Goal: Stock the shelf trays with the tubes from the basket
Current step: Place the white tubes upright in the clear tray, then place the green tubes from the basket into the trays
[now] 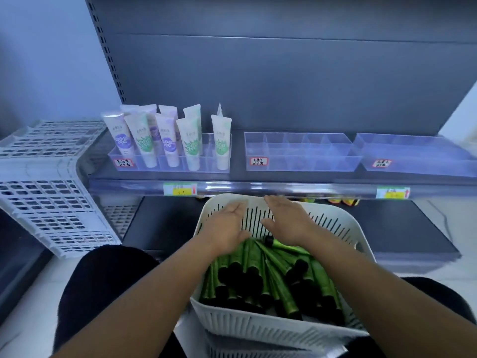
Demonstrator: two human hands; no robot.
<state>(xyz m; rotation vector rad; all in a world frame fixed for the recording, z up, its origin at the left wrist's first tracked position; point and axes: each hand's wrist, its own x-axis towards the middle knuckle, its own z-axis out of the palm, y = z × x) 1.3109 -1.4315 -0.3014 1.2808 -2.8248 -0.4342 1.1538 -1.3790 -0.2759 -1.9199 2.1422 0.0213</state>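
Note:
A white slotted basket sits on my lap, holding several green tubes with black caps. My left hand hovers flat over the far left of the basket, fingers straight, holding nothing. My right hand lies spread over the basket's far side, fingers straight and also holding nothing. On the shelf, the left clear tray carries several white tubes with purple or green prints, standing upright. The middle divided tray and the right tray hold no tubes.
White perforated crates lean at the left beside the shelf. A clear price rail with yellow-green labels runs along the shelf's front edge. A dark lower shelf lies behind the basket, with small jars partly hidden under the rail.

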